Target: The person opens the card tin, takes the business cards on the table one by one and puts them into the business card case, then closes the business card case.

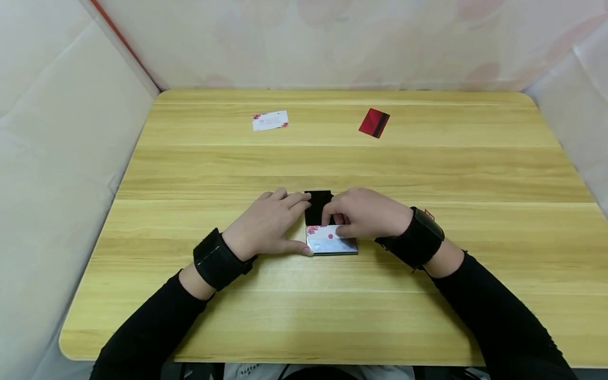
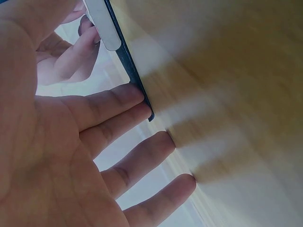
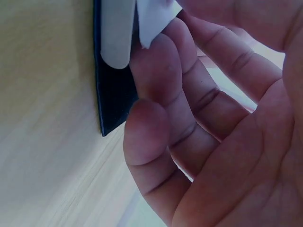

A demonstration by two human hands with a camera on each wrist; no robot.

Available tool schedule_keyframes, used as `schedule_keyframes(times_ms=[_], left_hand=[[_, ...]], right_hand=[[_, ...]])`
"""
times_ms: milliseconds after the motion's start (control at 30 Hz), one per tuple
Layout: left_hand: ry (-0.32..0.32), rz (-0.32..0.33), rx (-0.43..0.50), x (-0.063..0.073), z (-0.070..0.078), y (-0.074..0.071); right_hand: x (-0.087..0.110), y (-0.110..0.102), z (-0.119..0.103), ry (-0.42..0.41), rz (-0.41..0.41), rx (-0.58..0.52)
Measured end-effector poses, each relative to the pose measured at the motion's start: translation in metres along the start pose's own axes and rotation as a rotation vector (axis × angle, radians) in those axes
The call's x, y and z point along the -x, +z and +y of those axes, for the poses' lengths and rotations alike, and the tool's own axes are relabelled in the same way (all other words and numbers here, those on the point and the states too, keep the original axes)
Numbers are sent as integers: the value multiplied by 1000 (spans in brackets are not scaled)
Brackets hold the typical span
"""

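Observation:
On the table lies a card case, its silver body (image 1: pixel 332 246) nearest the person and its black lid (image 1: pixel 317 206) folded out flat beyond. A white business card (image 1: pixel 319 231) with pink flowers lies partly in the silver body. My right hand (image 1: pixel 364 214) pinches this card between thumb and curled fingers; in the right wrist view the white card (image 3: pixel 154 21) tilts up by the fingertips. My left hand (image 1: pixel 268 224) rests along the case's left side, thumb at the near corner. Its straight fingers (image 2: pixel 128 94) touch the edge of the black lid in the left wrist view.
Farther back on the wooden table (image 1: pixel 190 163) lie another white flowered card (image 1: pixel 271 121) and, to its right, a red card with a black stripe (image 1: pixel 373 123). Pale cloth walls (image 1: pixel 332 42) stand behind the table and at both sides.

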State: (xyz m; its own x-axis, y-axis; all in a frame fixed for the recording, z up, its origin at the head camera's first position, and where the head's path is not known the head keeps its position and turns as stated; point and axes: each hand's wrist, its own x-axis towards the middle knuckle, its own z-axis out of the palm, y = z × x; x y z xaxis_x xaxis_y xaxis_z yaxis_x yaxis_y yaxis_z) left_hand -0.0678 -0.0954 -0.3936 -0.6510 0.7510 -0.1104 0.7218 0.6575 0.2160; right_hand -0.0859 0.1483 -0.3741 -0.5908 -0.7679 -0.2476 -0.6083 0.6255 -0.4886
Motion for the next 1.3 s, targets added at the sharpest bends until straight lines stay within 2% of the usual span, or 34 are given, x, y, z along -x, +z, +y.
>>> schedule_keyframes(times_ms=[433, 633, 867, 967, 1100, 1200, 1300], left_hand=[[-8, -14, -4, 0, 0, 1], [-16, -10, -9, -1, 1, 3], [4, 13, -4, -7, 5, 4], [10, 6, -16, -10, 6, 4], [1, -12, -37, -13, 5, 4], [-4, -8, -41, -16, 4, 3], [0, -6, -34, -20, 4, 4]], right_hand=[[-2, 4, -1, -9, 5, -17], [-2, 7, 0, -2, 14, 20], [-7, -7, 7, 41, 30, 30], [-25, -20, 13, 43, 78, 70], [-67, -42, 24, 79, 111, 154], [-101, -55, 34, 141, 96, 247], [-129, -61, 43, 205, 41, 335]])
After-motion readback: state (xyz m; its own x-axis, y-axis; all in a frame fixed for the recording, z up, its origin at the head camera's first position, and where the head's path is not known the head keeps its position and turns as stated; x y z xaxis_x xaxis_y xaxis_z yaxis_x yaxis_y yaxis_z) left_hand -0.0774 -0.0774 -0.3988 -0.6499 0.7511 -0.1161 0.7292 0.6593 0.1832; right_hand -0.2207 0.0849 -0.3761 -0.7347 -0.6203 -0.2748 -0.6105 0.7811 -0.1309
